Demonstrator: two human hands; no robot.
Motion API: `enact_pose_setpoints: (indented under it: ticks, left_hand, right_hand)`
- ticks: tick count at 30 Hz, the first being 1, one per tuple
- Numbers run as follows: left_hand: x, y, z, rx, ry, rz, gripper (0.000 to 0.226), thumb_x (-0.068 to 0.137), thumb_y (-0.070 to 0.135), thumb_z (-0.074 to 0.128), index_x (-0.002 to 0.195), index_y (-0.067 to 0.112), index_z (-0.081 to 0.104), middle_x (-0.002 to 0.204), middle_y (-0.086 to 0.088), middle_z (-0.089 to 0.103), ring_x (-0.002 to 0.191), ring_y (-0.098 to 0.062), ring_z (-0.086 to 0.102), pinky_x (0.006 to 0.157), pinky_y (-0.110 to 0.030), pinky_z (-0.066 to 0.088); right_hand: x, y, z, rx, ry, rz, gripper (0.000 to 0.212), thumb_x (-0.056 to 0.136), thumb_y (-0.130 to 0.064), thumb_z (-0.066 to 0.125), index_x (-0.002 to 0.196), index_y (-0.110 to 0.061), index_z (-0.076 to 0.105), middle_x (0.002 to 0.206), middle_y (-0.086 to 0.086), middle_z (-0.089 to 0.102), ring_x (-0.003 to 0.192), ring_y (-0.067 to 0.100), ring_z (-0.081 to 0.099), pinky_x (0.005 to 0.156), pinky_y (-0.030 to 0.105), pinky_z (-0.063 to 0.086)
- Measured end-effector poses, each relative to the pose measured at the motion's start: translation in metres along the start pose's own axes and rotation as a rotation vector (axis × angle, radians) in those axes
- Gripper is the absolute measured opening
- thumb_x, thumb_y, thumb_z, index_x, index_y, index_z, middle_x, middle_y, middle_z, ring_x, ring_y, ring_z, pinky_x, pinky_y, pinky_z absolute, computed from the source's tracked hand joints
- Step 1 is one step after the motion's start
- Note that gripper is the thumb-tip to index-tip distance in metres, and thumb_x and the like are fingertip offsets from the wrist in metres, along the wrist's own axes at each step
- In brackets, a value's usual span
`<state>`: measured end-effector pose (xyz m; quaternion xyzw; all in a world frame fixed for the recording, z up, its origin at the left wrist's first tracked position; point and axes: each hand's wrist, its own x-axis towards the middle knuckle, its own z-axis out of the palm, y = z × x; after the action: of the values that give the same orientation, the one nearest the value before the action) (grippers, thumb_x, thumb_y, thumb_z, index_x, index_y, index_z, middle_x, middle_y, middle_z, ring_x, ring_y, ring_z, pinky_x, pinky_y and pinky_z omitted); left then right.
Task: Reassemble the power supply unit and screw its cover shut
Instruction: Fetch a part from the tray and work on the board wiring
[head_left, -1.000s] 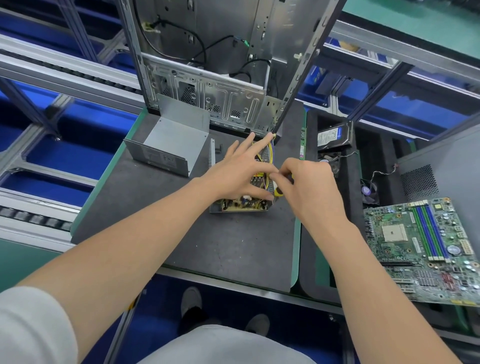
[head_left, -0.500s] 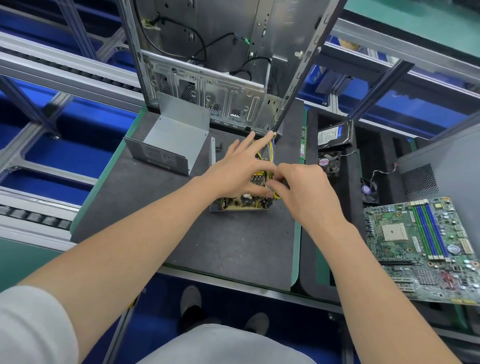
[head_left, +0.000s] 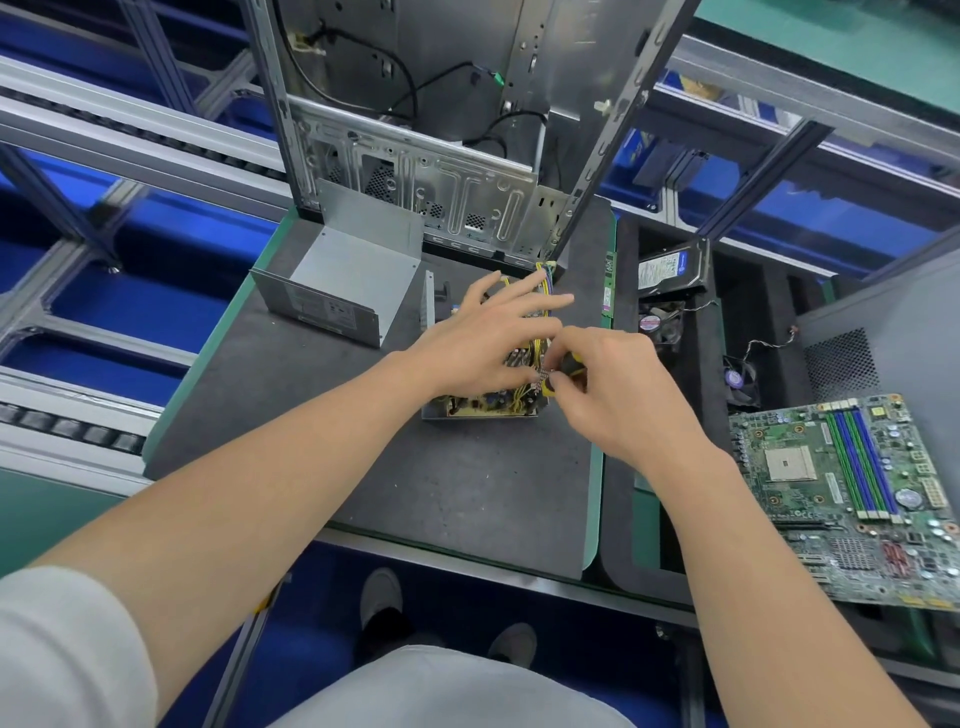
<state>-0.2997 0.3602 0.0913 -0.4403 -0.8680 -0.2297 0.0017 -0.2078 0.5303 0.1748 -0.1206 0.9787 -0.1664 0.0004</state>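
Nearest me, my shoes (head_left: 382, 597) show under the edge of the bench (head_left: 457, 483). On its dark mat my right hand (head_left: 618, 400) curls its fingers (head_left: 576, 338) round the yellow-and-black handle of a screwdriver (head_left: 571, 366), gripping it at the near right corner of the open power supply unit (head_left: 483, 408). My left hand (head_left: 483, 343) lies across the top of that unit, fingers straight and spread, holding nothing, thumb just beside the screwdriver. The unit sits in the middle of the mat, uncovered, with its circuit board and yellow wires showing. To the right, off the mat, a green motherboard (head_left: 852, 499) lies on a dark foam tray (head_left: 618, 545). Farther back and left on the mat stands the unit's grey metal cover (head_left: 348, 280), apart from the unit. To the right at that depth are a memory stick (head_left: 609, 283) at the mat's edge, then a small fan (head_left: 660, 325) and a hard drive (head_left: 672, 265) in the tray. At the far end an open computer case (head_left: 415, 176) stands upright
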Motion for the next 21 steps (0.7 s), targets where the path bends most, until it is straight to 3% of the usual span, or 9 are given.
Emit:
enact_pose_setpoints:
  ticks: [4, 8, 14, 18, 21]
  left_hand:
    - [-0.0011, 0.0014, -0.0001, -0.008, 0.010, -0.003, 0.023, 0.091, 0.038, 0.063, 0.111, 0.033, 0.054, 0.166, 0.006, 0.030, 0.160, -0.023, 0.004, 0.123, -0.063, 0.008]
    - [-0.0005, 0.0042, 0.0018, 0.104, -0.005, -0.007, 0.042, 0.082, 0.058, 0.064, 0.110, 0.029, 0.052, 0.165, 0.004, 0.029, 0.159, -0.024, 0.003, 0.124, -0.060, 0.008]
    - [-0.0015, 0.0039, -0.0002, 0.054, -0.028, -0.024, 0.026, 0.085, 0.035, 0.068, 0.110, 0.032, 0.068, 0.165, 0.003, 0.028, 0.159, -0.023, -0.002, 0.122, -0.065, 0.008]
    - [-0.0008, 0.0056, -0.0027, 0.003, -0.073, -0.036, 0.017, 0.084, 0.026, 0.069, 0.089, 0.042, 0.073, 0.167, 0.002, 0.026, 0.159, -0.023, -0.005, 0.122, -0.065, 0.007]
    - [0.0005, 0.0072, -0.0024, 0.000, -0.085, -0.042, 0.017, 0.081, 0.025, 0.069, 0.082, 0.042, 0.073, 0.167, -0.001, 0.026, 0.159, -0.026, -0.006, 0.122, -0.065, 0.008]
  right_hand:
    - [-0.0016, -0.0011, 0.0017, -0.045, -0.005, -0.016, 0.011, 0.089, -0.010, 0.067, 0.099, -0.013, 0.071, 0.085, -0.003, 0.063, 0.083, 0.024, 0.061, 0.075, 0.033, 0.043]
    - [-0.0061, -0.0009, 0.0034, -0.046, -0.008, -0.041, 0.013, 0.086, -0.006, 0.067, 0.096, -0.013, 0.070, 0.089, 0.000, 0.068, 0.083, 0.024, 0.060, 0.073, 0.032, 0.040]
    - [-0.0088, 0.0021, 0.0024, -0.010, -0.027, -0.045, 0.020, 0.084, 0.001, 0.064, 0.096, -0.013, 0.071, 0.096, 0.001, 0.072, 0.083, 0.022, 0.059, 0.081, 0.038, 0.048]
    - [-0.0076, 0.0033, 0.0023, -0.007, -0.032, -0.040, 0.020, 0.084, 0.001, 0.065, 0.095, -0.014, 0.072, 0.088, -0.006, 0.064, 0.077, 0.015, 0.050, 0.075, 0.031, 0.041]
    - [-0.0065, 0.0018, 0.0002, -0.003, -0.036, -0.037, 0.019, 0.084, 0.000, 0.065, 0.094, -0.015, 0.072, 0.087, -0.007, 0.062, 0.077, 0.015, 0.050, 0.077, 0.033, 0.043]
